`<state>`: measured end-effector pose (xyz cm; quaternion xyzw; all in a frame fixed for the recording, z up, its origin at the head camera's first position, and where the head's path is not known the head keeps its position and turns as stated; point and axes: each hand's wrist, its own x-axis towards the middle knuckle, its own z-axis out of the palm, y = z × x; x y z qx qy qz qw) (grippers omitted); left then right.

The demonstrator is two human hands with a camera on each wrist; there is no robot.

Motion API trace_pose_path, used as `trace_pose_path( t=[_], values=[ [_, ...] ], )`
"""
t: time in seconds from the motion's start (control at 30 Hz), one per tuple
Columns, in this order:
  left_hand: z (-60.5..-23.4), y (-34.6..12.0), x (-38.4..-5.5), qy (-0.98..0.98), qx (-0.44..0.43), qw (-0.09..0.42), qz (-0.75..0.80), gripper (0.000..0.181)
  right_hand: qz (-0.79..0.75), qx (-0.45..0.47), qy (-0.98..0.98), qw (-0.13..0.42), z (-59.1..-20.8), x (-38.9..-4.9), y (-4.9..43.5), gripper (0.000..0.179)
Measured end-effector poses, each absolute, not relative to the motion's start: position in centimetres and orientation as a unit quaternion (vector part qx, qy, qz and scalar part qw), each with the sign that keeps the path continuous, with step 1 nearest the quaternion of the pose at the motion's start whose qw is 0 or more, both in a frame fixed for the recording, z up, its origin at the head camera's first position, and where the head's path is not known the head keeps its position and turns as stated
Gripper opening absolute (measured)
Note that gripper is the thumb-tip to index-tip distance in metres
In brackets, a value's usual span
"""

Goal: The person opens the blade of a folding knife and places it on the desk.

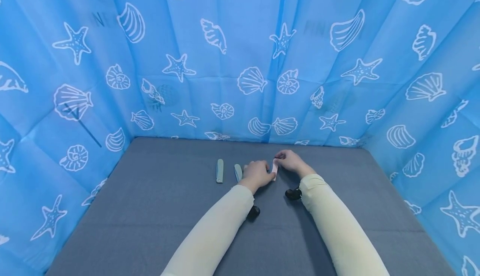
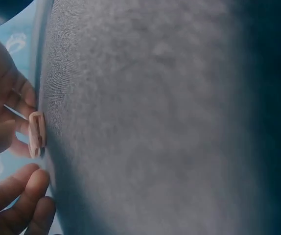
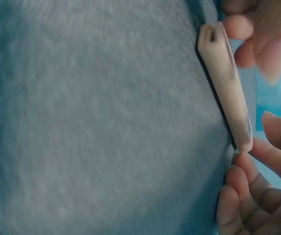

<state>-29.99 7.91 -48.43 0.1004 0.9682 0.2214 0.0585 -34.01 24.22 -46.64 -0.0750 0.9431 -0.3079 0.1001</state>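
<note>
A slim pale pink folding handle, slotted at one end, lies on the grey table between my two hands. In the right wrist view the slot in the pink handle shows at its near end. My left hand is beside that end, thumb and fingers spread around it without closing. My right hand is at the far end, its fingertips touching the tip while the thumb stands off. Left of my left hand lie two pale green handles of similar shape, one whole and one partly covered by the hand.
The grey table reaches back to a blue curtain with white shells and starfish, which also runs along both sides. Dark camera pieces hang under the wrists, below pale sleeves.
</note>
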Motion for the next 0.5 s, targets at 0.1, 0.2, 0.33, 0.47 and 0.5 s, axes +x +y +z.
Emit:
trace_pose_path(
  t=[0.1, 0.2, 0.33, 0.47, 0.5],
  values=[
    [-49.01, 8.22, -30.39, 0.97, 0.082, 0.06, 0.222, 0.037, -0.303, -0.068, 0.945, 0.102, -46.69, -33.9, 23.66, 0.034],
    [-49.16, 8.44, -30.49, 0.971, 0.07, 0.06, 0.22, 0.039, -0.299, -0.057, 0.946, 0.107, -46.63, -33.85, 23.39, 0.034],
    [-48.93, 8.55, -30.26, 0.97, 0.063, 0.063, 0.225, 0.041, -0.342, -0.046, 0.931, 0.122, -46.51, -33.7, 23.3, 0.031],
    [-48.84, 8.52, -30.07, 0.966, 0.072, 0.067, 0.237, 0.037, -0.432, -0.039, 0.89, 0.142, -46.18, -33.36, 23.22, 0.028],
    [-48.78, 8.47, -29.99, 0.964, 0.075, 0.067, 0.245, 0.035, -0.451, -0.038, 0.88, 0.146, -46.07, -33.25, 23.18, 0.028]
  ],
)
